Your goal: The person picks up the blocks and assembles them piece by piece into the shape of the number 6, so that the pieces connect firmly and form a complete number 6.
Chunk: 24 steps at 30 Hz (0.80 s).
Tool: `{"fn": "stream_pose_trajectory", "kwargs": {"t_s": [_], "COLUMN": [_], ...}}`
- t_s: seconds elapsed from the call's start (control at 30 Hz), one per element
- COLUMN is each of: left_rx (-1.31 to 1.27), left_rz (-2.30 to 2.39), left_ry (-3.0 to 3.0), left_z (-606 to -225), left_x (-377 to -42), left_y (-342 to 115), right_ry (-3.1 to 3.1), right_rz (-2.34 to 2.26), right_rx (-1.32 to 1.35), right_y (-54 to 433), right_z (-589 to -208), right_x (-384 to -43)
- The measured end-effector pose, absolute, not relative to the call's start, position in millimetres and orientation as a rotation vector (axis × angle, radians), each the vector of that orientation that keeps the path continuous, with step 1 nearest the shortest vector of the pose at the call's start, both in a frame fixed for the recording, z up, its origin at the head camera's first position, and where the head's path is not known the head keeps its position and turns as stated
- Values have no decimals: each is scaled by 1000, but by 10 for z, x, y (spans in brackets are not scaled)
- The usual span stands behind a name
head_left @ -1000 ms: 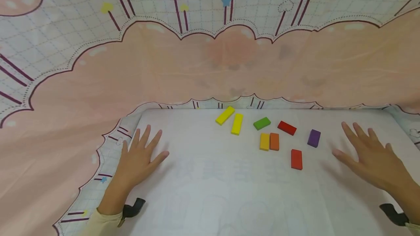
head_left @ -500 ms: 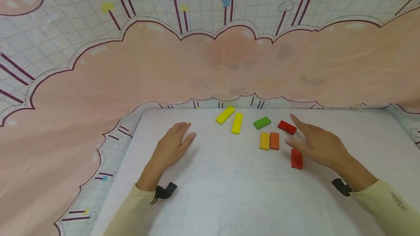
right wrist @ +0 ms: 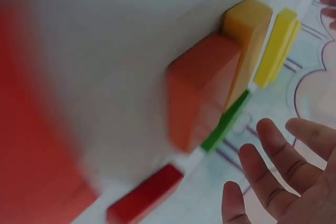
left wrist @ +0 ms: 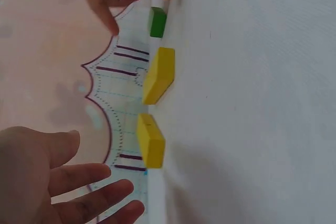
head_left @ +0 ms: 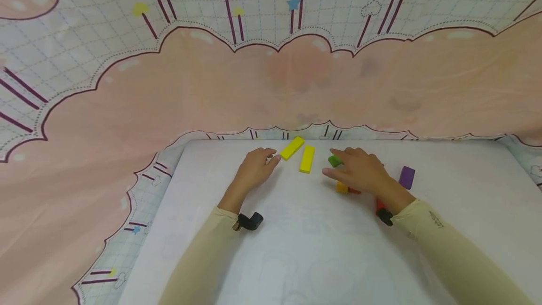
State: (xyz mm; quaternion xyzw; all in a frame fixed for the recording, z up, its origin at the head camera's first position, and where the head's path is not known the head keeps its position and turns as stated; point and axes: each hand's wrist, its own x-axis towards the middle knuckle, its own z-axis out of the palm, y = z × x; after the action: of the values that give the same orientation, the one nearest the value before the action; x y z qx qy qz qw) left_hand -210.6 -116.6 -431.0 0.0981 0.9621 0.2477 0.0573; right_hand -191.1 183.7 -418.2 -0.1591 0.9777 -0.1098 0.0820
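Observation:
My left hand [head_left: 256,168] hovers just left of a yellow block [head_left: 292,148], its fingers loosely bent and holding nothing. A second yellow block [head_left: 306,159] lies right of that one. Over the other blocks is my right hand [head_left: 360,169], fingers spread and nothing held. It partly hides a green block [head_left: 335,161] and an amber block [head_left: 342,187]. In the right wrist view, an orange block [right wrist: 202,82] lies beside the amber one, and a dark red block [right wrist: 147,195] is near the green. Another red block [head_left: 379,206] shows partly under my right wrist.
A purple block [head_left: 407,177] lies right of my right hand. All the blocks lie on a white tabletop [head_left: 279,258]. Behind it hangs a peach cloth [head_left: 237,93] with a cloud pattern. Each wrist wears a black strap [head_left: 251,221].
Both hands have come inward from the table's sides, the left toward the yellow blocks, the right across the red and orange ones. The purple block is uncovered again. The blocks look unmoved.

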Motion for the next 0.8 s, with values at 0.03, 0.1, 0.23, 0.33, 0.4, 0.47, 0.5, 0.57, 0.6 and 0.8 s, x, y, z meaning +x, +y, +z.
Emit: {"fn": "stream_pose_trajectory", "kwargs": {"t_s": [0.03, 0.1, 0.23, 0.33, 0.4, 0.47, 0.5, 0.57, 0.6, 0.8], "left_rx": [286, 252, 150, 74, 36, 12, -1, -20, -29, -46], "left_rz": [745, 729, 703, 674, 653, 637, 633, 623, 621, 647], "left_ry": [2910, 2903, 2904, 2916, 2926, 2934, 2936, 2940, 2940, 2962], "left_z": [-4322, -4365, -4455, -4526, -4563, -4584, -4590, -4595, -4597, -4606], "left_x": [-2149, -2235, -2362, -2422, -2453, -2476, -2485, -2499, -2504, -2511], "left_y": [-1127, -1056, -937, -863, -814, -768, -747, -709, -693, -661], "right_ry": [2916, 2907, 2894, 2889, 2884, 2873, 2867, 2857, 2855, 2837], "right_rz": [-319, -288, -252, -238, -251, -284, -302, -331, -340, -405], "right_rx": [-469, -456, -410, -395, -377, -337, -313, -264, -246, -171], "right_y": [1774, 1643, 1413, 1296, 1245, 1204, 1187, 1157, 1143, 1072], "right_z": [-4198, -4232, -4323, -4414, -4471, -4511, -4522, -4529, -4527, -4461], "right_x": [-1946, -2018, -2137, -2209, -2246, -2270, -2274, -2274, -2272, -2253]}}
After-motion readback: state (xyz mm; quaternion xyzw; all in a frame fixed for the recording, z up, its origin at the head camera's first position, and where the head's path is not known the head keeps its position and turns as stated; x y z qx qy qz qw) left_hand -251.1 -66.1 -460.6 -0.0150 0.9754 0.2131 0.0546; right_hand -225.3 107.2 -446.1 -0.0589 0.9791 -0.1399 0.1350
